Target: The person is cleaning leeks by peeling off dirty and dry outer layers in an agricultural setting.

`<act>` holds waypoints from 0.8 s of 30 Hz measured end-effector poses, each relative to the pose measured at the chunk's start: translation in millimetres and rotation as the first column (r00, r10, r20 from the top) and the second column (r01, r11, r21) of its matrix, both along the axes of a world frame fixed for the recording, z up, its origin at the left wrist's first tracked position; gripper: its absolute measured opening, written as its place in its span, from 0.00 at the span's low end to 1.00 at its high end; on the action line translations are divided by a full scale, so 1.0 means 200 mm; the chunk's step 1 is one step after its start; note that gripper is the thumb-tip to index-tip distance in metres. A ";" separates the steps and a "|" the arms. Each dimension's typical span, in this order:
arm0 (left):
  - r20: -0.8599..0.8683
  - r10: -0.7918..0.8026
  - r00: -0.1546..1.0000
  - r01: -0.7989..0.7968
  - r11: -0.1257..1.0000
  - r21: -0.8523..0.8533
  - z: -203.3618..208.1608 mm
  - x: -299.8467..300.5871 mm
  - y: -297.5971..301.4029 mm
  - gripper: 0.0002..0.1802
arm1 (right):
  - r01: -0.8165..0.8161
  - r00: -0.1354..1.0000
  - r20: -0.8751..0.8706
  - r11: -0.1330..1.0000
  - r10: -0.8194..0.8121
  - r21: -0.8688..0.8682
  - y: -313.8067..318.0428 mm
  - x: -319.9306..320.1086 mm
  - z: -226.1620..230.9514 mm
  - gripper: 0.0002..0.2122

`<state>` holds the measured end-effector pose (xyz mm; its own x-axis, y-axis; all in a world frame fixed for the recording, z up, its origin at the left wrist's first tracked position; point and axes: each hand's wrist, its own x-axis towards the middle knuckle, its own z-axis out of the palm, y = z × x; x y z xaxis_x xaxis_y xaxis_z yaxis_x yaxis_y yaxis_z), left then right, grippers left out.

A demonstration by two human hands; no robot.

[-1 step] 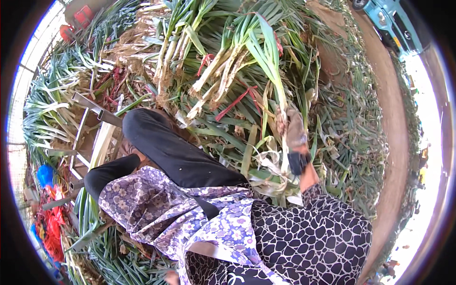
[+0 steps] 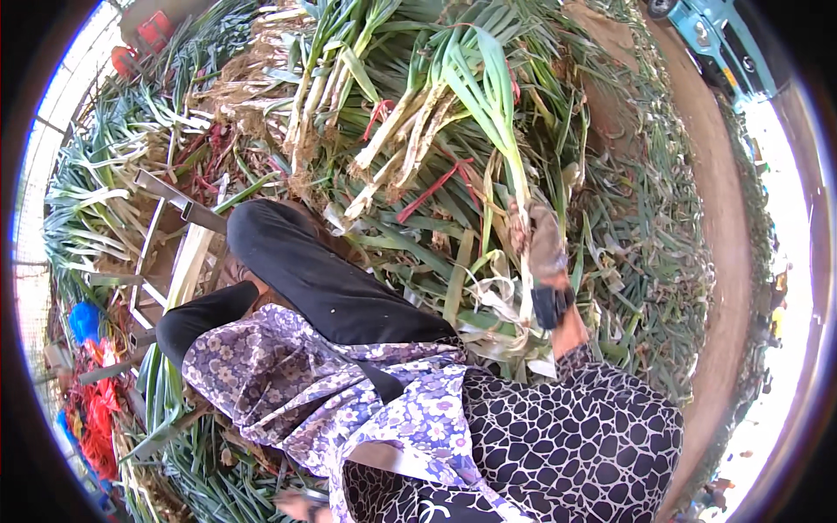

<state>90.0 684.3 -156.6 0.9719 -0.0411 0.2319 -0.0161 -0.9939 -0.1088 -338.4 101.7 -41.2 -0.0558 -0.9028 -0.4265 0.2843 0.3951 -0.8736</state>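
My right hand (image 2: 545,240), in a brownish glove with a dark band at the wrist, is closed round the pale stalk of a leek (image 2: 510,144). The leek's green leaves spread away at the top, and its white end runs down past my fingers. Peeled pale leaf strips (image 2: 497,296) lie beside that hand. At the lower edge, my left hand (image 2: 295,504) shows only in part, near green leek leaves (image 2: 218,475); its fingers are not clear. Beyond my knees lie soil-covered leeks (image 2: 410,131) with roots, some tied with red string (image 2: 436,187).
More leeks (image 2: 96,200) are heaped at the left, by a metal frame (image 2: 144,253). A blue bundle (image 2: 85,322) and red netting (image 2: 98,410) lie at the lower left. Leaf scraps (image 2: 645,253) cover the ground to the right, beside a dirt path (image 2: 715,218). A teal vehicle (image 2: 719,48) stands far right.
More of my left hand has come into view at the lower edge. My right hand has shifted slightly downward with the leek, whose leafy top has swung a little left.
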 end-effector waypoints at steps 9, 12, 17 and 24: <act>0.004 -0.990 0.144 0.158 0.019 -0.987 1.04 0.11 -2.39 0.18 | -0.219 0.956 0.111 0.913 0.271 -0.344 -0.01 0.20 0.07 0.16; -0.083 -0.978 -0.191 -0.135 0.110 -0.985 1.10 -0.35 -2.89 0.20 | -0.161 0.883 0.388 0.947 0.264 -0.278 -0.05 0.49 0.07 0.19; -0.116 -0.988 -0.104 -0.395 0.148 -0.907 0.95 -0.74 -3.25 0.20 | -0.381 0.923 -0.072 0.875 0.377 -0.298 -0.15 0.56 0.12 0.17; -0.115 -0.992 -0.054 -0.384 0.127 -0.915 0.84 -0.74 -3.34 0.19 | -0.321 0.829 -0.558 0.841 0.027 -0.435 -0.24 0.66 -0.02 0.13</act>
